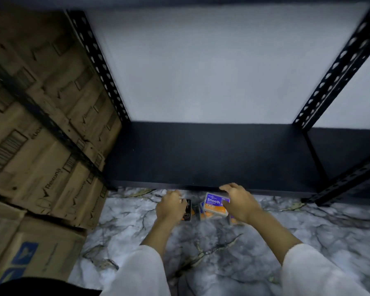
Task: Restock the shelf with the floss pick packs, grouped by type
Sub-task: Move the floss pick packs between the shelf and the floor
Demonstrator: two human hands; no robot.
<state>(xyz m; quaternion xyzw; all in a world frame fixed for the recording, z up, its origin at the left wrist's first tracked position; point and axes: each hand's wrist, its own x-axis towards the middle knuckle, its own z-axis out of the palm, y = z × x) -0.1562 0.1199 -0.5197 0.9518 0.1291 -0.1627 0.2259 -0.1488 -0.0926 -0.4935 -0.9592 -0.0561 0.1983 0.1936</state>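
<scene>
Picking packs off the floor for the bare shelf

Left hand closed around a black pack; right hand open, fingers spread over the orange "Smooth" pack, likely sorting types.

Dim, cool light; motion blur at edges; wide-angle bending.

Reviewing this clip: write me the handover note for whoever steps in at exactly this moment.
Left hand: closed on a dark pack, down at the floor.
Right hand: open, fingers spread over the orange-and-purple "Smooth" pack; a grip cannot be confirmed.
More orange packs lie under it on the marble floor, just in front of the shelf.
Black shelf board: nothing on it yet.
Done: nothing shelved. Left: put up all packs, dark and orange grouped separately.
</scene>
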